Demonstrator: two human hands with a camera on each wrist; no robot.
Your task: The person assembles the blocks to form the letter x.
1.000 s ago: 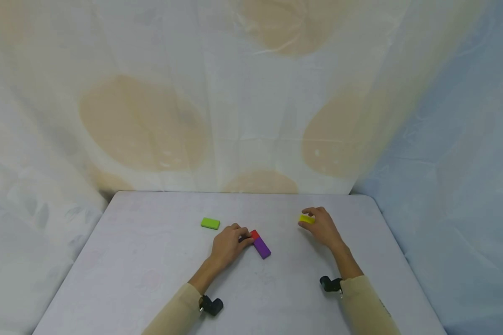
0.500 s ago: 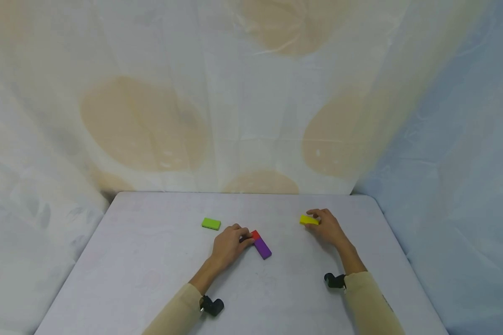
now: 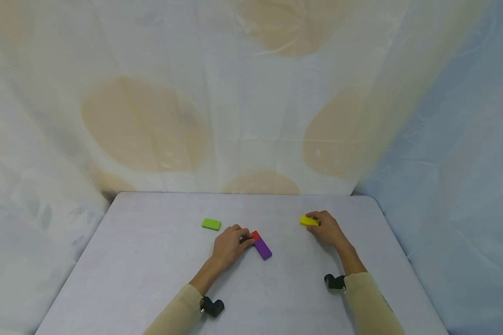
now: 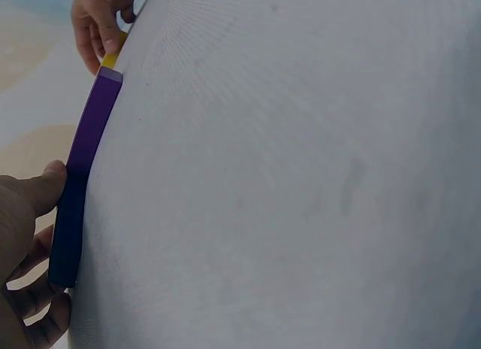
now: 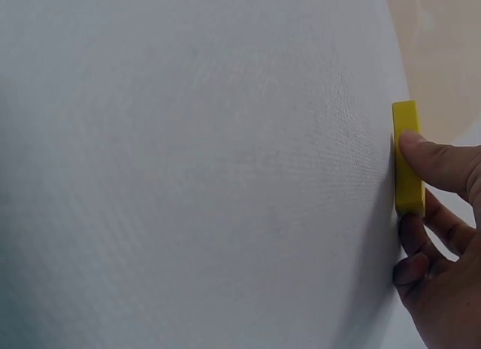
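Purple block (image 3: 262,249) lies flat near the middle of the pale table (image 3: 151,260) in the head view, its long axis running from near right to far left, its far end butted against a red block (image 3: 255,235). It is a slim matte slab with square edges. The left hand (image 3: 228,244) curls its fingers round the red end. Farther right, the right hand (image 3: 328,229) pinches a small yellow block (image 3: 309,221), and a green block (image 3: 211,224) lies alone to the far left.

From the left wrist, the purple block (image 4: 86,150) shows edge-on as a long thin bar, a thumb (image 4: 37,191) pressed against it.

From the right wrist, the yellow block (image 5: 406,157) sits flat on the finely woven surface, a fingertip (image 5: 421,150) on top and others curled beside it.
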